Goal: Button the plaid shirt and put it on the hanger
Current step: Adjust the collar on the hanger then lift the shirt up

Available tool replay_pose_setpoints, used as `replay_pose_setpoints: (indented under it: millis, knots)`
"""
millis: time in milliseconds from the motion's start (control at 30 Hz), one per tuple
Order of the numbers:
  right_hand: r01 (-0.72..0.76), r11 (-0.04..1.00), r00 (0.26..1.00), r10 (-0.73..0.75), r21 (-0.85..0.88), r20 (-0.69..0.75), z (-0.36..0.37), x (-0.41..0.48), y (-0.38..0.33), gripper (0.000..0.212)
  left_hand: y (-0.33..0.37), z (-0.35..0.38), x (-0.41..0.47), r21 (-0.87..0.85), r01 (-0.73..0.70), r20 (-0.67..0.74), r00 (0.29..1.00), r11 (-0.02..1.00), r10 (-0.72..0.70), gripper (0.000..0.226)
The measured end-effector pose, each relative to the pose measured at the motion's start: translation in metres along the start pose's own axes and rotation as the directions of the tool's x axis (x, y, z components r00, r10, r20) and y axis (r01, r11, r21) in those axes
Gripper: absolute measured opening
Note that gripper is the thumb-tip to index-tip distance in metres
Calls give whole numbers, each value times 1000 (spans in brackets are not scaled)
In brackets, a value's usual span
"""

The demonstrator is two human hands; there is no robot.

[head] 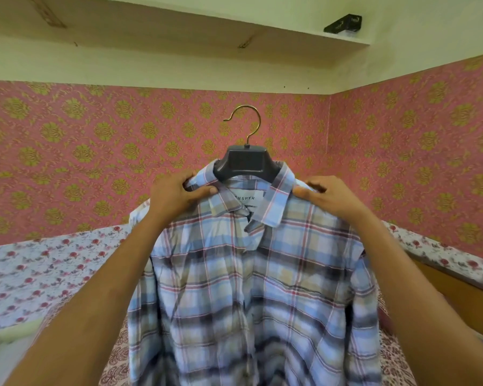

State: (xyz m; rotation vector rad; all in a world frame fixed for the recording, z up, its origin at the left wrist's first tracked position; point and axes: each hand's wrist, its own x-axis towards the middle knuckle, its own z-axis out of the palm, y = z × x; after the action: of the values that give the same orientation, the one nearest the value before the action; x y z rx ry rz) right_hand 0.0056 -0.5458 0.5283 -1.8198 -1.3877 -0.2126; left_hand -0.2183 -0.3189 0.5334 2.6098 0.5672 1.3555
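Two bare forearms reach up from the lower corners and frame the plaid shirt (251, 288), which hangs in the air in front of the person. Its front faces the camera and lies closed down the middle. The lower part is blurred, so I cannot tell the buttons there.

Higher up, the left hand (173, 195) pinches the cloth of one shoulder just beside the collar (276, 201), thumb in front and fingers curled over the top. The right hand (328, 195) grips the other shoulder in the same way, fingers bent round the seam and thumb pressing on the front.

The collar stands open at the neck, and a white label (246, 200) shows inside. The dark grey hanger (244, 162) sits inside the shirt – only its middle block and its brass hook (248, 123) rise above the collar, and the hook hangs on nothing.

Behind lies a bed with a flowered sheet (39, 268) and a wooden side board (463, 291) at the right. Farther back is pink wallpaper (95, 151) with gold ornaments, and above it a pale shelf (179, 32) carries a black box (343, 23).
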Motion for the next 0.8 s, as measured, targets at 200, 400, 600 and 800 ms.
replay_pose_setpoints:
  millis: [200, 400, 600, 800]
  knots:
    - [-56, 998, 962, 52, -8, -269, 13, -27, 52, 42, -12, -1, -2, 14, 1, 6, 1000, 1000, -1, 74]
    - [-177, 969, 890, 233, 174, -392, 29, -52, 82, 55, -17, -2, 3, 80, 89, 32, 995, 993, -92, 86]
    - [-160, 941, 778, 307, 300, -549, 11, -49, 83, 52, -22, 0, 2, 6, 51, 52, 997, 999, -51, 102]
    - [-262, 953, 822, 302, 151, -482, -2, -43, 88, 51, -19, 5, 2, -35, 56, 57, 997, 998, -54, 75]
